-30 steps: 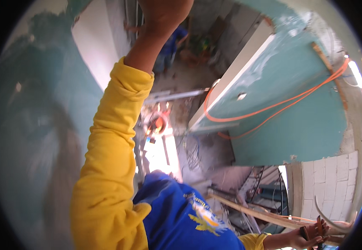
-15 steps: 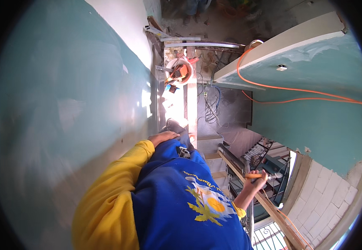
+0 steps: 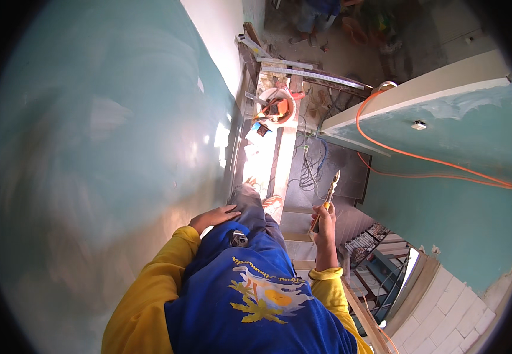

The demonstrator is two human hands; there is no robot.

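Note:
My right hand (image 3: pixel 325 218) is closed round the orange handles of a pair of pliers (image 3: pixel 331 190), whose metal jaws point up and away from me. The fingers partly cover the handles. My left hand (image 3: pixel 216 218) lies flat on my thigh, its fingers stretched out and holding nothing. Beyond my feet, a white bucket (image 3: pixel 292 112) with orange and dark tools in it sits on the sunlit plank. A small blue and black box (image 3: pixel 260 130) lies just on the near side of the bucket.
I stand on a narrow plank (image 3: pixel 283 159) along the green wall (image 3: pixel 150 147). Steps (image 3: pixel 298 237) drop away to the right. An orange cord (image 3: pixel 409 150) hangs over the opposite wall, and loose cables (image 3: pixel 309 176) lie below. Another person's legs (image 3: pixel 313 23) show at the far end.
My right hand has swung from the lower right inward and forward, bringing the pliers upright in front of me. The left hand stays on my thigh. The view has shifted slightly.

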